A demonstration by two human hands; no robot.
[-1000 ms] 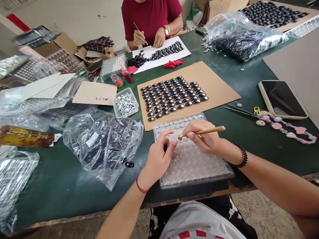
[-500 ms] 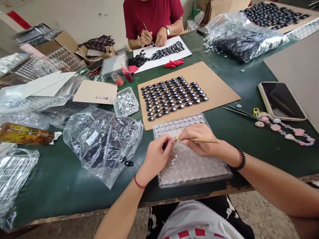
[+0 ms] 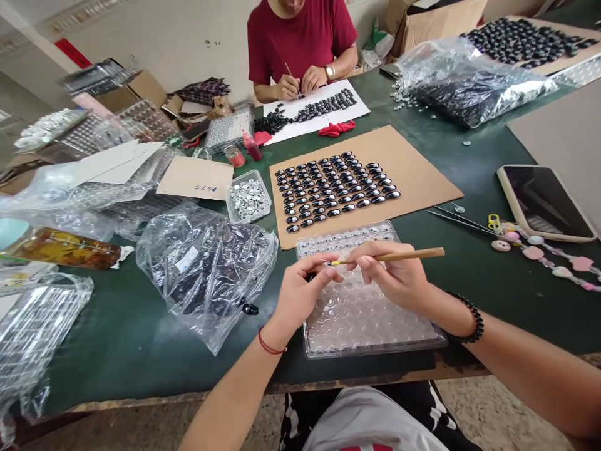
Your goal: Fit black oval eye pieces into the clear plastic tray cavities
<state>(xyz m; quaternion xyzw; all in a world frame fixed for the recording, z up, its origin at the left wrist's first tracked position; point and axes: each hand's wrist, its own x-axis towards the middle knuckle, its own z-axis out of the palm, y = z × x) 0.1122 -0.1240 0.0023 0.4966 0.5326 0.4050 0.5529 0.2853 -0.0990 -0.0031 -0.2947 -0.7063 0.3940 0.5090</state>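
Observation:
My right hand (image 3: 392, 272) is closed on a thin wooden stick (image 3: 413, 254) with a yellow tip, held nearly level and pointing left. Its tip meets the fingertips of my left hand (image 3: 307, 288), which pinch a tiny dark, shiny piece; its kind is too small to make out. Both hands hover over a clear plastic tray (image 3: 375, 319) with rows of round pockets, some in the far rows filled with small shiny pieces. Beyond it, rows of glossy black oval pieces (image 3: 338, 188) lie on a brown cardboard sheet (image 3: 413, 169).
Left are a clear bag of black pieces (image 3: 206, 263), a tub of silvery bits (image 3: 248, 199) and a bottle of amber liquid (image 3: 70, 247). Tweezers (image 3: 462, 220) and a phone (image 3: 547, 200) lie right. Opposite, a person in a red shirt (image 3: 303, 44) works over white paper.
My right hand has drawn slightly right and turned the stick, so more of it shows. My left hand still pinches the small piece. The view has shifted a little.

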